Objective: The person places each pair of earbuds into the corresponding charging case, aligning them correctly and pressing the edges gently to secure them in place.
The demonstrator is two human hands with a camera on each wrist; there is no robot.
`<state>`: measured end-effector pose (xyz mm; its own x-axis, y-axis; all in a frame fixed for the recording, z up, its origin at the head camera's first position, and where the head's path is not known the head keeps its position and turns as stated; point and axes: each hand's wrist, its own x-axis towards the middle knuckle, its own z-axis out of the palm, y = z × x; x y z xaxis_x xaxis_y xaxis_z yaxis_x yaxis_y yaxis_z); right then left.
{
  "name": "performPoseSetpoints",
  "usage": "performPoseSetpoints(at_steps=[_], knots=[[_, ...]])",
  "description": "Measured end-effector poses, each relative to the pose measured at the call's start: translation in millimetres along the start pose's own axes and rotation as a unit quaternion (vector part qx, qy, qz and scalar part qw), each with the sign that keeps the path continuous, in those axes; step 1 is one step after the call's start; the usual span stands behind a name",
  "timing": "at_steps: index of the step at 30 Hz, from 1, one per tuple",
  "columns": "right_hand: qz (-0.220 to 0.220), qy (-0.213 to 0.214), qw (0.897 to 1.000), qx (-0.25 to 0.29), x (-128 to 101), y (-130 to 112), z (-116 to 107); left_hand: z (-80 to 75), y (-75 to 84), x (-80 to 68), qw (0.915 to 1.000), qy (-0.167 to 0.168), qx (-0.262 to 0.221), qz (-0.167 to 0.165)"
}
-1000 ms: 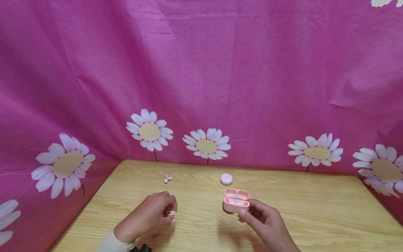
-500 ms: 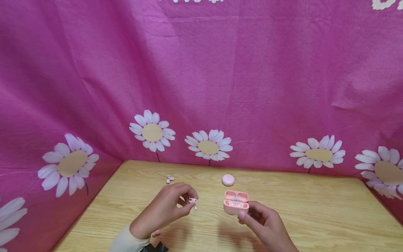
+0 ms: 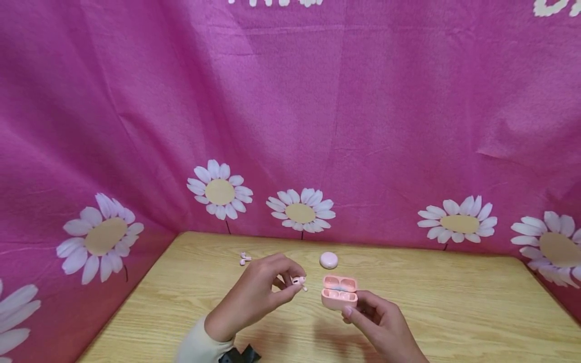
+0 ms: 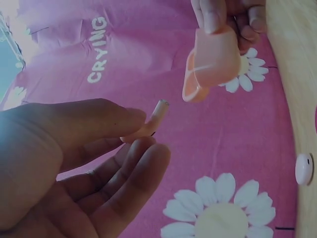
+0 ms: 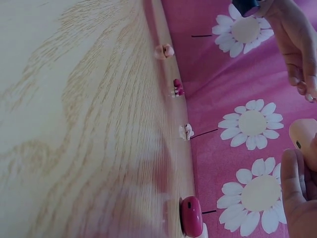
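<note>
My left hand pinches a peach-pink wireless earbud between thumb and fingers, with its stem sticking out. Held up by my right hand is a peach-pink earbud charging case, its lid tipped back and two hollows facing me. A short gap separates the earbud from the case. In the left wrist view the pinched earbud points its stem toward the case. The right wrist view shows the case between the right fingers.
A pale pink round case lies toward the table's back; pale pink earbuds lie left of it. The right wrist view also shows a magenta case, magenta earbuds and a peach earbud on the table. A flowered pink cloth hangs behind.
My left hand has risen and moved right with the earbud, closer to the case. The right hand and its case have stayed almost in place.
</note>
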<state>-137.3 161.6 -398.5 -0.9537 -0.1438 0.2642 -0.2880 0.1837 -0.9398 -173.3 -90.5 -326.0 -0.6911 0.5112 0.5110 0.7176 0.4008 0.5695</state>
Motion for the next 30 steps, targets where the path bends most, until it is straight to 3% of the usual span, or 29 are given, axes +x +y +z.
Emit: performPoseSetpoints(at_steps=[8, 16, 30], knots=[[-0.002, -0.005, 1.000, -0.002, -0.6, 1.2, 0.0, 8.6, 7.1, 9.9, 1.0000, -0.001, 0.003, 0.009], [-0.041, -0.003, 0.999, -0.008, -0.8, 4.3, -0.2, 17.2, 9.2, 18.1, 0.9997, -0.001, 0.004, 0.024], [-0.073, -0.017, 0.997, 0.001, -0.8, 6.8, -0.6, 29.5, 8.5, 19.3, 0.9987, -0.016, 0.019, 0.044]])
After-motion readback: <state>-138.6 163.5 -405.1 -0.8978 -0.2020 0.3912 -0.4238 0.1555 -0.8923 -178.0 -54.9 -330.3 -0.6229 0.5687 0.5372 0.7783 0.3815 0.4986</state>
